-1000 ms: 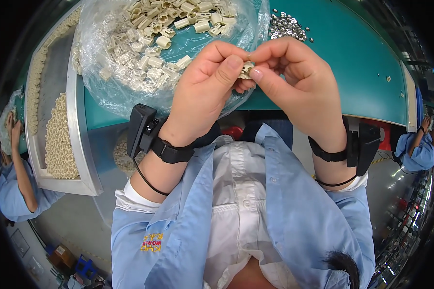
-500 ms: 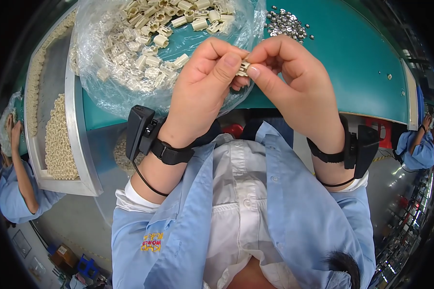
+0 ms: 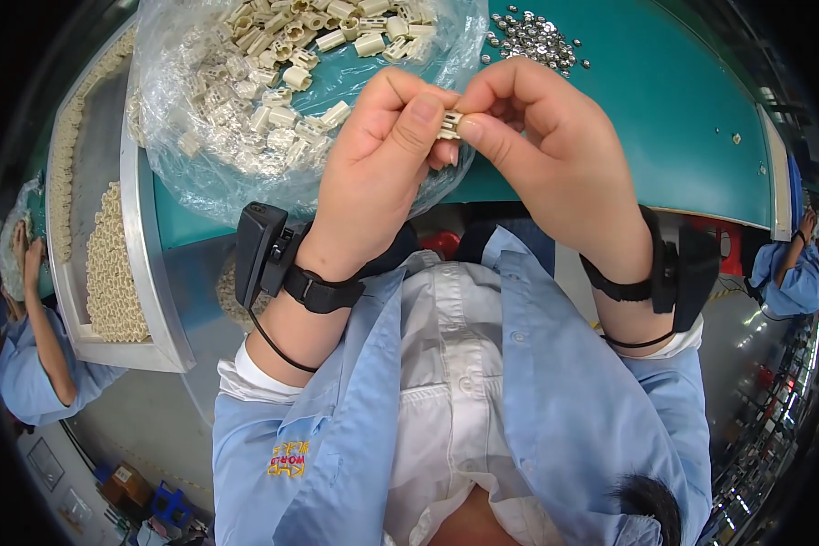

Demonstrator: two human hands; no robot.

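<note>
Barely shifted, left hand (image 3: 373,173) and right hand (image 3: 555,155) keep their grip clamped on the cream plastic part (image 3: 449,125).

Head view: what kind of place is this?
Probably a factory assembly line. A bag of small cream plastic parts lies on a green bench, a tray holds more, and co-workers wear the same blue coats.

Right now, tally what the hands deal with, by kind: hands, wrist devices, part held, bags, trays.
Hands: 2, left hand and right hand
Black wrist devices: 2
Cream plastic part pinched between both hands: 1
Clear bag of cream parts: 1
Metal tray: 1
Total: 7
</note>
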